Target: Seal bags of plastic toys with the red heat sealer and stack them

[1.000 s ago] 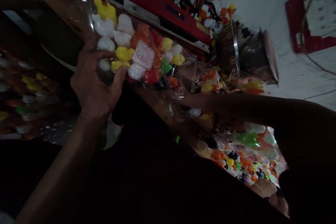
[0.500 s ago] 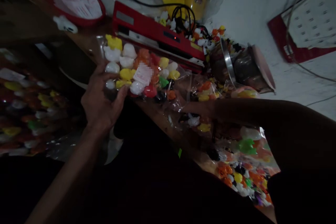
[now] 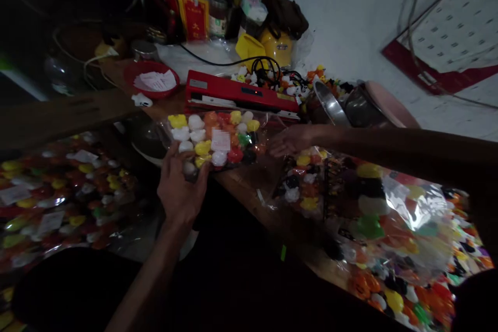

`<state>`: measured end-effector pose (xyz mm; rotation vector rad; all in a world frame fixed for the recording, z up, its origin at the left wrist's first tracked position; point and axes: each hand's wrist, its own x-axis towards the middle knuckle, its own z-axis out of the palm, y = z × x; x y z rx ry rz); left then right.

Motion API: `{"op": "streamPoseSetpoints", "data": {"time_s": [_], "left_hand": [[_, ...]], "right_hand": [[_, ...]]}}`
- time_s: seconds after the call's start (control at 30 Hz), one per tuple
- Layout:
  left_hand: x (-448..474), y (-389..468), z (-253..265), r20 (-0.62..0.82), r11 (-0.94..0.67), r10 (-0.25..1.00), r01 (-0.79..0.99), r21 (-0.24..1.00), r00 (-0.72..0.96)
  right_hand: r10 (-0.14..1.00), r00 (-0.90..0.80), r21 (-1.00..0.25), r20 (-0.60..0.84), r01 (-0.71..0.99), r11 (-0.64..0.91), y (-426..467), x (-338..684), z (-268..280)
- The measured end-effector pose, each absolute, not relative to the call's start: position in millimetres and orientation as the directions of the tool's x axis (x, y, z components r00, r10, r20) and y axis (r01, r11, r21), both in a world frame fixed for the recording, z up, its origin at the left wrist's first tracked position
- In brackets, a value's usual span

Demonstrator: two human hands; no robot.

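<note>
We have our left grip (image 3: 179, 179) clasped on the left end of the bag of toys (image 3: 234, 138), mid-frame, its long axis running left-right below the red sealer (image 3: 233, 91); our right grip (image 3: 290, 140) is nearer its right end, hold unclear.

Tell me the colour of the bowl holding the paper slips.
The bowl is red, seen best in the head view.

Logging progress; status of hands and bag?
Left hand holds clear bag of plastic toys. Right hand at bag's right end, grip unclear. Red sealer just behind bag.
</note>
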<state>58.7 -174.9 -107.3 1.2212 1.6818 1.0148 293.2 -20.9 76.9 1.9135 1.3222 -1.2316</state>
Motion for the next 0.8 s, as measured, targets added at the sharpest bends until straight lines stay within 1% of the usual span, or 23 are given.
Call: {"op": "streamPoseSetpoints", "data": {"time_s": [0.07,0.1,0.13,0.17,0.23,0.3,0.33,0.37,0.4,0.43,0.5,0.53,0.6,0.67,0.73,0.8], "left_hand": [[64.9,-184.8,-96.3,-0.177,0.242,0.964,0.369,0.897,-0.200],[67.8,-189.4,-91.9,-0.187,0.249,0.964,0.392,0.886,-0.189],[69.9,-193.4,-88.2,-0.202,0.256,0.964,0.408,0.876,-0.171],[70.7,-196.4,-85.2,-0.227,0.270,0.962,0.417,0.868,-0.150],[66.1,-198.0,-79.5,-0.316,0.319,0.945,0.427,0.846,-0.082],[51.5,-191.1,-71.9,-0.422,0.387,0.906,0.481,0.786,-0.039],[40.9,-183.2,-66.8,-0.456,0.410,0.889,0.529,0.744,-0.048],[29.1,-171.8,-61.1,-0.456,0.411,0.887,0.577,0.706,-0.074],[17.1,-156.8,-55.1,-0.415,0.393,0.903,0.613,0.686,-0.114],[6.1,-138.3,-49.2,-0.339,0.359,0.927,0.629,0.689,-0.159],[-8.9,-93.2,-39.8,-0.152,0.236,0.970,0.594,0.769,-0.189],[-11.5,-68.5,-36.9,-0.090,0.170,0.981,0.548,0.819,-0.169],[-6.3,-21.2,-34.8,-0.112,0.107,0.994,0.463,0.880,-0.016],[9.1,15.6,-35.9,-0.235,0.125,0.954,0.466,0.876,0.184],[26.9,35.5,-36.8,-0.328,0.124,0.861,0.466,0.876,0.388],[39.2,39.4,-34.4,-0.346,0.138,0.712,0.361,0.922,0.611]], "right_hand": [[0.284,0.207,-0.034,-0.936,0.750,-0.661,-8.3,305.7,73.3],[0.228,0.235,-0.024,-0.945,0.644,-0.765,-1.2,309.5,71.9],[0.205,0.251,-0.032,-0.946,0.558,-0.829,5.8,311.7,70.3],[0.220,0.254,-0.058,-0.942,0.523,-0.850,12.3,312.2,68.0],[0.297,0.217,-0.105,-0.930,0.618,-0.779,22.2,309.1,60.5],[0.375,0.166,-0.147,-0.912,0.722,-0.676,27.8,302.3,49.6],[0.428,0.149,-0.178,-0.891,0.754,-0.633,29.8,298.2,44.2],[0.485,0.142,-0.208,-0.863,0.774,-0.598,31.9,293.8,39.7],[0.541,0.139,-0.241,-0.830,0.785,-0.571,34.6,289.4,36.9],[0.592,0.131,-0.275,-0.795,0.792,-0.545,38.4,285.0,36.2],[0.665,0.093,-0.330,-0.741,0.812,-0.481,49.0,275.9,42.0],[0.686,0.061,-0.350,-0.725,0.825,-0.444,55.2,271.1,47.8],[0.706,-0.052,-0.403,-0.706,0.849,-0.340,67.0,261.4,62.5],[0.698,-0.230,-0.486,-0.678,0.853,-0.190,74.9,251.8,76.1],[0.663,-0.404,-0.563,-0.631,0.826,-0.032,77.4,242.2,85.2],[0.622,-0.515,-0.604,-0.590,0.792,0.082,75.5,231.1,90.1]]}}
